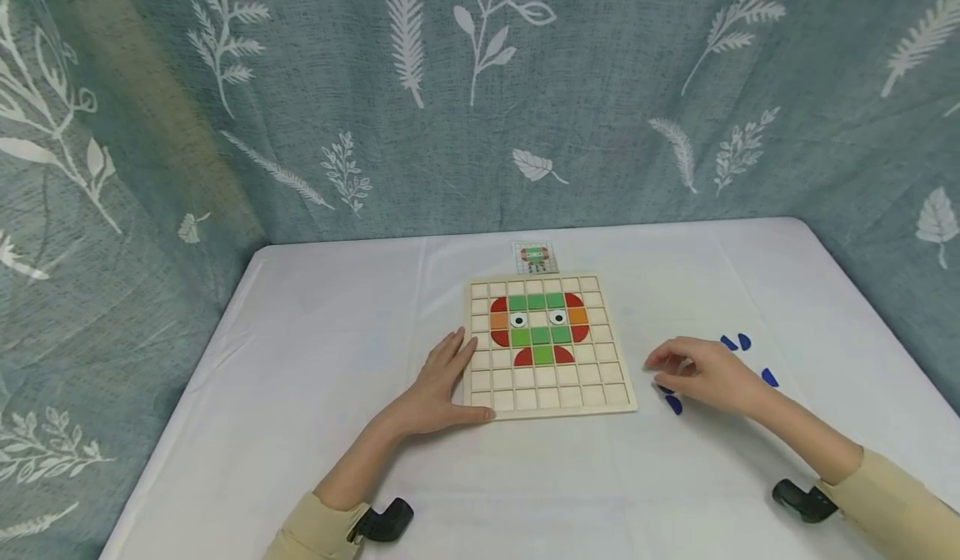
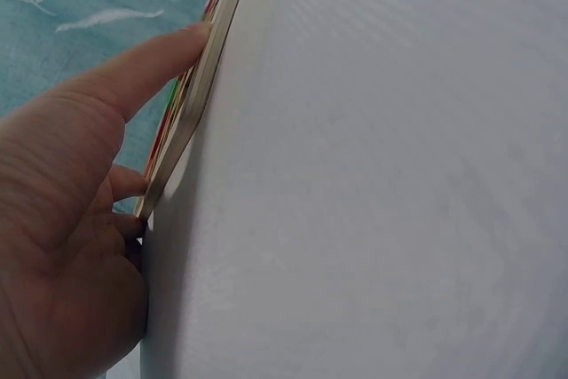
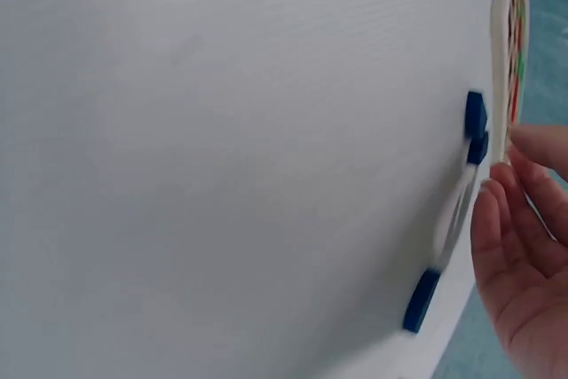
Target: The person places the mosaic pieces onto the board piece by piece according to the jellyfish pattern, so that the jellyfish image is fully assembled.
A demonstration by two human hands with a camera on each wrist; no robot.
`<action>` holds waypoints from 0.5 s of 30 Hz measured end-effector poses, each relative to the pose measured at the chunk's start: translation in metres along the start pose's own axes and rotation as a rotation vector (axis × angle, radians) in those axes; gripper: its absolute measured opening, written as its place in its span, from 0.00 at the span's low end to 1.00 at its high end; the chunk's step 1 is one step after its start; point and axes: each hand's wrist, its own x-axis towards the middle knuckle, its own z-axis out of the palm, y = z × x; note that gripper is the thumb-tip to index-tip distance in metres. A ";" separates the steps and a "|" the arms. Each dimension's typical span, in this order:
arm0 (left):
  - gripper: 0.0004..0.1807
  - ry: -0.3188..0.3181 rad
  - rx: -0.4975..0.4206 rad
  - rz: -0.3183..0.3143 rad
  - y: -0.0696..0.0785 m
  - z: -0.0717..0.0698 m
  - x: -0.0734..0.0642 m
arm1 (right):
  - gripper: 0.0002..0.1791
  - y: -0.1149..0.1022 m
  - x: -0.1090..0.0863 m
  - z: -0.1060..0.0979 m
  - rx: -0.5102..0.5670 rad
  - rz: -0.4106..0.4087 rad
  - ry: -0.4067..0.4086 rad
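Observation:
A square wooden grid board [image 1: 555,397] lies mid-table with red, green and orange tiles and two eye tiles set in its upper squares. My left hand [image 1: 438,389] rests at its lower left corner, fingers along the left side and thumb [image 2: 155,68] on the front edge. To the right of the board, my right hand [image 1: 705,372] hovers over the cloth, thumb and fingertips apart with nothing visible between them. Right below those fingertips are two blue half-round pieces [image 1: 674,405], one partly hidden by the hand. Another blue piece [image 3: 421,301] shows in the right wrist view.
Behind the board lies a small picture card [image 1: 536,257] printed with a similar pattern. Several more blue pieces [image 1: 744,342] are scattered beyond the right hand. White cloth covers the table [image 1: 360,327], and a leaf-patterned teal curtain [image 1: 450,168] hangs along its back.

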 end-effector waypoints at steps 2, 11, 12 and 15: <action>0.59 0.001 0.003 -0.002 -0.001 0.000 0.001 | 0.10 0.004 -0.004 -0.002 -0.012 0.016 -0.002; 0.59 0.008 0.002 0.001 -0.002 0.001 0.003 | 0.11 0.010 -0.004 -0.001 -0.012 -0.017 -0.056; 0.59 0.008 0.003 0.000 -0.002 0.001 0.003 | 0.11 0.009 -0.002 -0.001 -0.020 -0.032 -0.059; 0.59 0.010 0.002 -0.001 -0.001 0.001 0.004 | 0.13 0.008 0.001 -0.001 -0.059 -0.073 -0.033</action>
